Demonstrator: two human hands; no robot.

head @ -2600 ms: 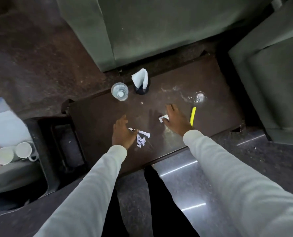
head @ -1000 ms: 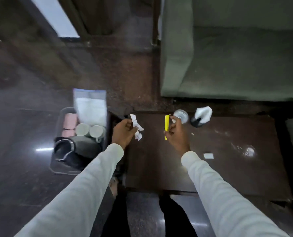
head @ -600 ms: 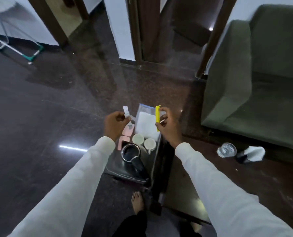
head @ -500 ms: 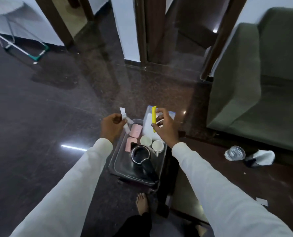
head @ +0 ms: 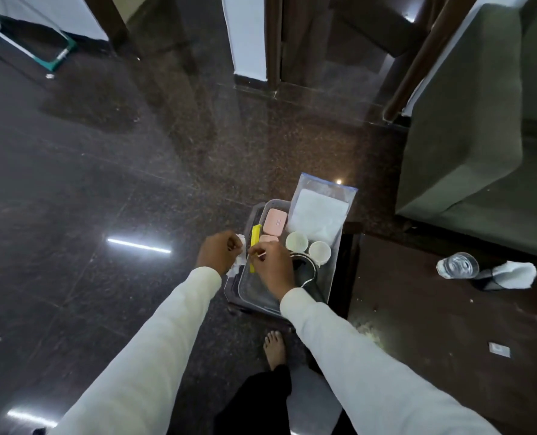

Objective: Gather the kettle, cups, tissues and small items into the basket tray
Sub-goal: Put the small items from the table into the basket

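The clear basket tray [head: 334, 268] sits on the floor beside the dark low table [head: 449, 324]. Inside it are the dark kettle [head: 308, 274], two white cups [head: 296, 241], pink packets [head: 275, 221] and a bagged tissue pack [head: 318, 215]. My left hand [head: 218, 251] grips crumpled white paper scraps [head: 237, 269] at the tray's left rim. My right hand [head: 271, 266] pinches a yellow stick [head: 254, 248], upright over the tray's left side. On the table stand a glass [head: 457, 265] and a dark holder with a white tissue [head: 508, 275].
A small white sachet [head: 499, 349] and crumbs lie on the table. A green armchair [head: 480, 136] stands at the back right. Door frames and a wall rise beyond the dark polished floor [head: 104, 183]. My bare foot [head: 273, 348] is just below the tray.
I turned from the table to the tray. Both hands have come down from above the tray to its left rim, carrying the scraps and the yellow stick.
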